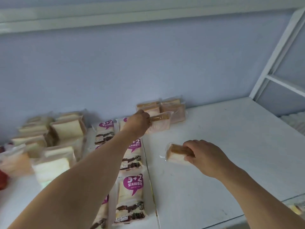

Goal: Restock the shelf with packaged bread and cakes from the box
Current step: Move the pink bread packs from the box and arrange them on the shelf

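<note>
The left hand (140, 120) grips a clear-wrapped sandwich pack (160, 122) at twelve o'clock on the shelf (231, 146), just in front of the stacked packs (166, 107) by the back wall. The right hand (204, 156) grips a second pack (177, 153) at three o'clock. Best to seat the far one upright and flush with its row, holding by the edges rather than squeezing the soft bread.

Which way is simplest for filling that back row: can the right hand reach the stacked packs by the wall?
Probably yes: bare shelf lies between the right hand and the stacked packs, though it already grips a bread pack.
</note>
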